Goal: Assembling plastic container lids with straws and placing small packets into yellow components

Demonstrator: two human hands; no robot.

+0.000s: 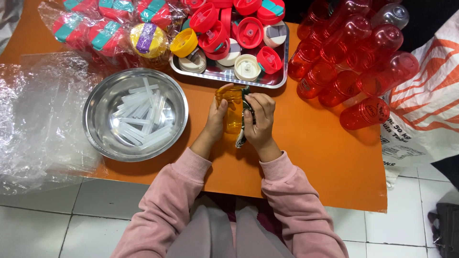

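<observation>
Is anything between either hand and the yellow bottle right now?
Nothing on the left: the left hand grips the translucent yellow plastic bottle directly. On the right, a crumpled green-and-white cloth lies between the right hand and the bottle.

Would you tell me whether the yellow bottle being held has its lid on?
Off: the yellow bottle shows an open mouth, held between the left hand and right hand.
</observation>
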